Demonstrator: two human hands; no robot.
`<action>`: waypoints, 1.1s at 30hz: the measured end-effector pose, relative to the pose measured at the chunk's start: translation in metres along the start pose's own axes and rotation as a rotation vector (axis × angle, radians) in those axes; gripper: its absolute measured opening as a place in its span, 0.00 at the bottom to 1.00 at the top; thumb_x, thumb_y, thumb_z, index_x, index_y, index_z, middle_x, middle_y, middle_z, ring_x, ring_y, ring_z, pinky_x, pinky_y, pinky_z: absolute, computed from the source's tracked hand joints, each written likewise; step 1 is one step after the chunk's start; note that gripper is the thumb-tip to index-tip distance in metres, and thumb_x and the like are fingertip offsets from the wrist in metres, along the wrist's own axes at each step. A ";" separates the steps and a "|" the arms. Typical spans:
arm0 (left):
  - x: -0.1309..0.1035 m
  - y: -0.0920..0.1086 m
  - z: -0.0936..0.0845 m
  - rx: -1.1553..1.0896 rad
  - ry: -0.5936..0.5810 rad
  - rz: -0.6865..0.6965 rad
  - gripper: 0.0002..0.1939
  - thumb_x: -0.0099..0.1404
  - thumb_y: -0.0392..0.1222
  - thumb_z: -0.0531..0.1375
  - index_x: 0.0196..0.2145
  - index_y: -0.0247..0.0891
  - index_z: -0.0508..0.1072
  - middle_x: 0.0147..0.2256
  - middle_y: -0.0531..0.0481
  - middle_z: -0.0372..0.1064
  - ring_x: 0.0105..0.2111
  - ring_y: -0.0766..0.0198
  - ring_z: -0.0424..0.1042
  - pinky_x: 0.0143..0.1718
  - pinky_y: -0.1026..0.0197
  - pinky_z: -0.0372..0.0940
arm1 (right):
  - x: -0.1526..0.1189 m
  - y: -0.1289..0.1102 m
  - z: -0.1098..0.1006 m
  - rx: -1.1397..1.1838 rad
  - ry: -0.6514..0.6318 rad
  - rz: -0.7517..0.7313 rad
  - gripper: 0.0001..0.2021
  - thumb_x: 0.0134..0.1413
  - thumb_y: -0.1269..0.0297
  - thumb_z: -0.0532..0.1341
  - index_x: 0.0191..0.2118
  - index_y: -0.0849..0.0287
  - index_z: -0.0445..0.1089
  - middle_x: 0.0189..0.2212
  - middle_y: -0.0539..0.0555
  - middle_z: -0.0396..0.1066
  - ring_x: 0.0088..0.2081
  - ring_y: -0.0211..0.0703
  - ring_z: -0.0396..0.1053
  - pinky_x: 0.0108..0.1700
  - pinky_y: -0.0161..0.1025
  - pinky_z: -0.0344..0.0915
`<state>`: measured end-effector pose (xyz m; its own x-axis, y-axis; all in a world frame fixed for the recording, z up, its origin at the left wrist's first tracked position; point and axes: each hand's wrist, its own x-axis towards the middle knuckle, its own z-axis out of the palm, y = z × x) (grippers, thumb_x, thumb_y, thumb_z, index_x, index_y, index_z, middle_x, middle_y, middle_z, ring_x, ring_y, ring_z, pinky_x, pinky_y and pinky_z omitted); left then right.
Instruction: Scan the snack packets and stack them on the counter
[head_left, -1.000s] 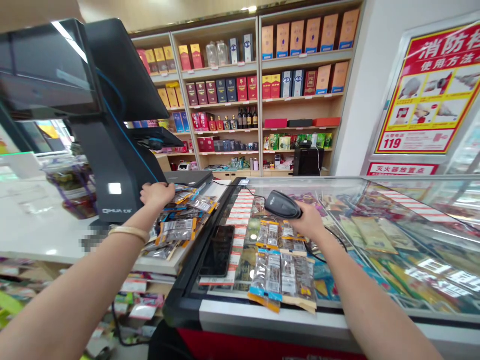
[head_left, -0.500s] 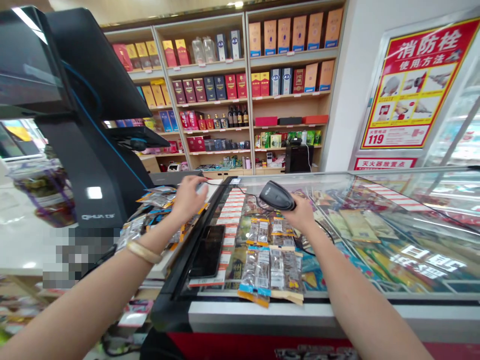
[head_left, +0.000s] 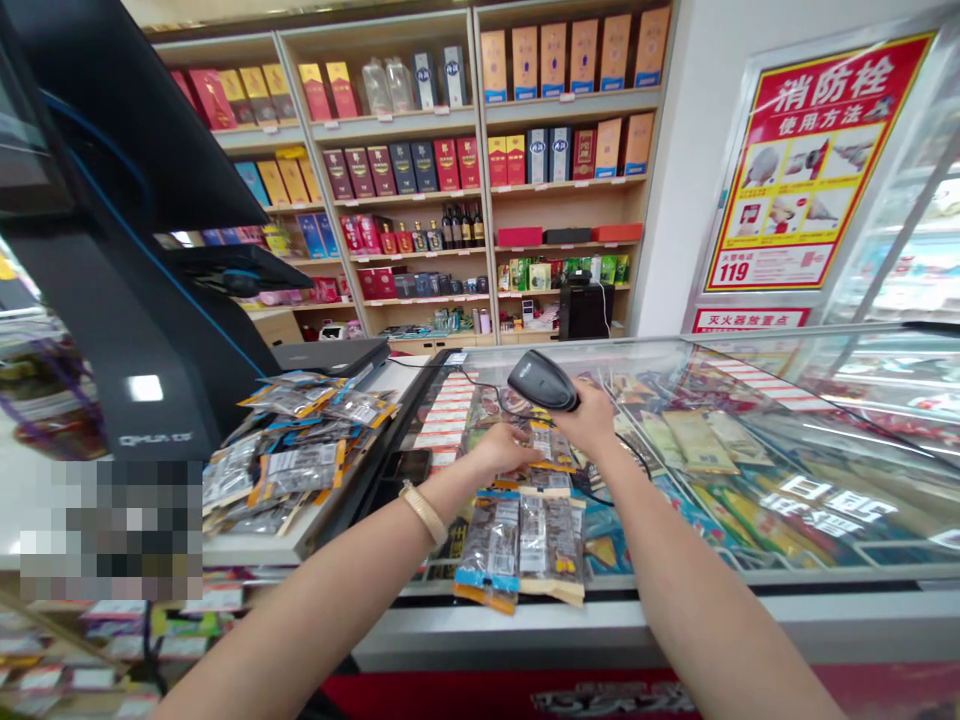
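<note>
My right hand [head_left: 589,412] is wrapped round the handle of a black barcode scanner [head_left: 544,380], its head tilted up to the left over the glass-topped freezer [head_left: 637,520]. Below the scanner, my left hand [head_left: 504,450] has its fingers curled at small orange-edged snack packets [head_left: 553,447], partly covering them. Nearer the front edge lie larger clear snack packets with blue and cream ends [head_left: 487,545], side by side on the glass. A phone [head_left: 411,465] is partly hidden behind my left forearm.
At left, a heap of snack packets [head_left: 300,465] lies on the counter beside a black checkout terminal [head_left: 150,300]. The scanner's cable [head_left: 480,380] runs across the glass. Shelves of boxed bottles [head_left: 412,165] stand behind; a red notice [head_left: 817,170] hangs on the right wall.
My left hand has moved right from the packet heap to the small packets on the glass. The scanner stays in my right hand. The view has shifted slightly.
</note>
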<state>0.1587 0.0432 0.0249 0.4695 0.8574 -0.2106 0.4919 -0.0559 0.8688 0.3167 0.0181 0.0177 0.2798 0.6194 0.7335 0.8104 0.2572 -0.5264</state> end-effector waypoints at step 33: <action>-0.062 -0.033 -0.157 -0.229 0.343 0.163 0.20 0.44 0.41 0.70 0.37 0.33 0.77 0.26 0.51 0.73 0.23 0.67 0.68 0.26 0.65 0.63 | -0.003 -0.009 0.003 -0.183 -0.503 -0.091 0.11 0.45 0.64 0.63 0.38 0.52 0.76 0.35 0.52 0.78 0.38 0.48 0.74 0.36 0.35 0.63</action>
<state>-0.0018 0.0719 0.0792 0.2380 0.9691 0.0648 0.2382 -0.1230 0.9634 0.3072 0.0160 0.0183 -0.0397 0.8908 0.4526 0.9088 0.2205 -0.3542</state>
